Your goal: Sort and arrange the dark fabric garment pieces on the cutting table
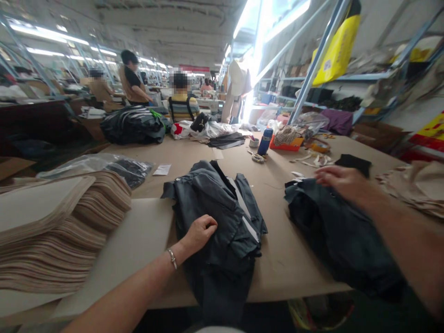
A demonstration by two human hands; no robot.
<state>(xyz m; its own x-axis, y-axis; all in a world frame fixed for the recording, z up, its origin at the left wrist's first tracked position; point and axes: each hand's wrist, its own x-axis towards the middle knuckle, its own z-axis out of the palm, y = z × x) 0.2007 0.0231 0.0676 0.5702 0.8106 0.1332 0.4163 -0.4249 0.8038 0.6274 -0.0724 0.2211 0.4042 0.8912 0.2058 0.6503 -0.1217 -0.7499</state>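
Observation:
A dark grey garment [217, 217] lies in front of me on the brown work table [277, 259], hanging over its near edge. My left hand [200, 231] rests on it with fingers curled, pinching the fabric. A second dark garment pile [336, 231] lies to the right. My right hand [338, 178] reaches over its far end, fingers bent down onto the cloth, blurred by motion.
A tall stack of beige paper sheets [52, 226] sits at the left on a white board [138, 240]. A plastic-wrapped bundle [104, 166], black bags [133, 124], a blue bottle [265, 141], an orange tray [286, 145] and scraps lie farther back. Several people work beyond; shelving stands at right.

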